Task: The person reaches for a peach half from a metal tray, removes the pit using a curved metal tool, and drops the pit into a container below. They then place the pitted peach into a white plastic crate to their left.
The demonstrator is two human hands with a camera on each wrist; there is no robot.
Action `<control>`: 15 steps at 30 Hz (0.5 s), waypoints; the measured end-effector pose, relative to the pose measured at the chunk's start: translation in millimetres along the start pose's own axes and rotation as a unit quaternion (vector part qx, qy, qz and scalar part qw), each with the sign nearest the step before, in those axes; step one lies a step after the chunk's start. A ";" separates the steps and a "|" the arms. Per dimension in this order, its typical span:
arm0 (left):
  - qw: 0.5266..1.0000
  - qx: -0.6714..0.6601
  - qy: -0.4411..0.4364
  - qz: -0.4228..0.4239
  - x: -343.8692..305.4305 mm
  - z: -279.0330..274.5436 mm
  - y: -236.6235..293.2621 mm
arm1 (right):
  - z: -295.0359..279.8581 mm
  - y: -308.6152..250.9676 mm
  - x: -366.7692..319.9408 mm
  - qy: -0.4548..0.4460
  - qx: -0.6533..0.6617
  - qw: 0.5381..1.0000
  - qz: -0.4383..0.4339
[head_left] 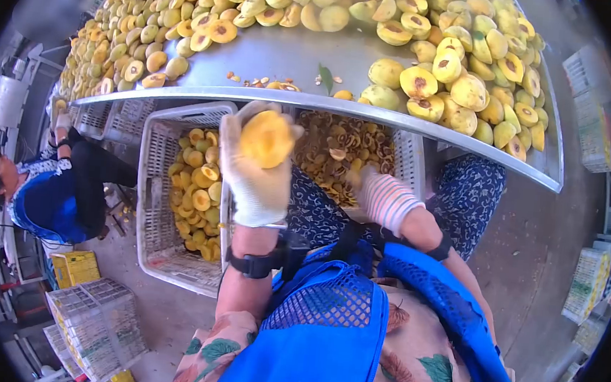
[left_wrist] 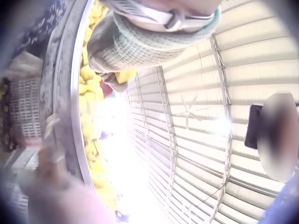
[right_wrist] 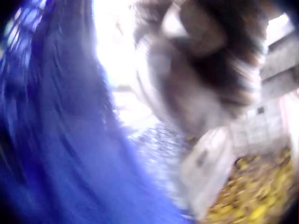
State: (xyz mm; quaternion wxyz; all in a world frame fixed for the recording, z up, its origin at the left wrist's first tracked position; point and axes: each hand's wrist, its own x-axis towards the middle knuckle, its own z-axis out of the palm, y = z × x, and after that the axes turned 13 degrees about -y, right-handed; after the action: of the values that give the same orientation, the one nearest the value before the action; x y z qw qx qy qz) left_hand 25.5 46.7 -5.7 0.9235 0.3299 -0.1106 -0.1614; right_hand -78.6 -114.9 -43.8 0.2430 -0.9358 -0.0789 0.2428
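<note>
Held in the gloved left hand point(head_left: 255, 173), a yellow fruit point(head_left: 267, 139) is gripped with thumb and fingers curled round its edges, just below the near rim of the metal table point(head_left: 259, 54). The right hand point(head_left: 391, 201), in a striped glove, is positioned over the scrap crate point(head_left: 413, 160); its fingers are blurred, and whether anything is pinched cannot be told. Whole and cut fruits are heaped on the table, and more are contained in the fruit crate point(head_left: 154, 179) at left.
</note>
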 end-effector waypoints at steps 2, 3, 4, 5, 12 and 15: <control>0.963 0.248 0.073 0.078 -3.3 -10.6 19.6 | 9.2 13.5 -0.4 -0.053 0.068 0.985 0.151; 0.940 0.312 0.083 0.109 -2.7 -38.4 33.9 | 13.0 20.5 -1.1 -0.054 0.065 0.988 0.129; 0.918 0.337 0.179 0.103 -1.8 -33.2 46.4 | 7.7 15.7 -4.0 -0.036 0.144 0.975 0.166; 0.683 0.701 0.117 0.166 1.8 -101.5 70.6 | 21.5 23.5 2.8 -0.019 0.169 0.973 0.156; 0.729 0.671 -0.098 -0.091 67.0 33.8 -10.9 | 46.8 26.7 23.3 -0.144 0.181 0.971 0.057; 0.508 0.773 -0.370 0.089 129.1 59.2 -90.0 | 57.5 35.4 19.9 -0.155 0.198 0.966 0.052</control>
State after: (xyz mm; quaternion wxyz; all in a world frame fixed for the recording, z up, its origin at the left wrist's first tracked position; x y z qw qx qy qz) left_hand 106.1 -100.9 -6.2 0.1875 0.8116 -0.5522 -0.0361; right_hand -88.6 -116.4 -113.5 0.3956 -0.8227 -0.0173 0.4079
